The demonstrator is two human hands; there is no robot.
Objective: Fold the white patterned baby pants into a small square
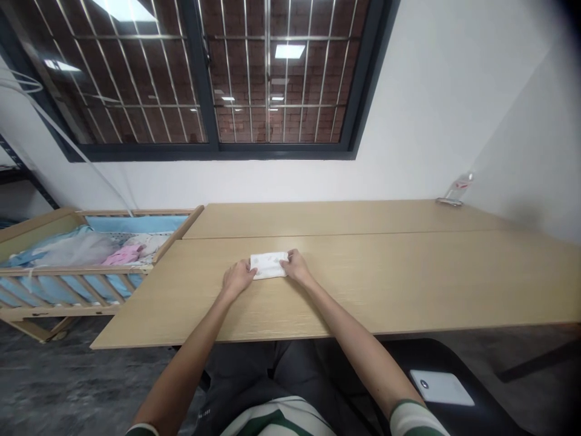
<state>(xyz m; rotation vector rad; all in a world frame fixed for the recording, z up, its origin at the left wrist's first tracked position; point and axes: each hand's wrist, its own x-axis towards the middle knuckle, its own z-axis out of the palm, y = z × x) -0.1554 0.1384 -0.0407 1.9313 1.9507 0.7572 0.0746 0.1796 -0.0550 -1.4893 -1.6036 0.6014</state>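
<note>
A small folded white cloth (267,265) with a faint grey print lies on the pale wooden table (385,278), in front of me. My left hand (239,277) grips its left end, thumb on top. At the right end, my right hand (297,266) pinches it between thumb and fingers. The cloth forms a neat rectangle, held level at or just above the tabletop; I cannot tell whether it touches. The fingertips behind and under it are partly hidden.
A wooden crib (104,272) with blue lining and a pink cloth (123,254) stands left of the table. A clear bottle (459,186) sits at the far right corner. A white phone (442,387) lies on a black chair (422,354). Behind is a barred window (276,91).
</note>
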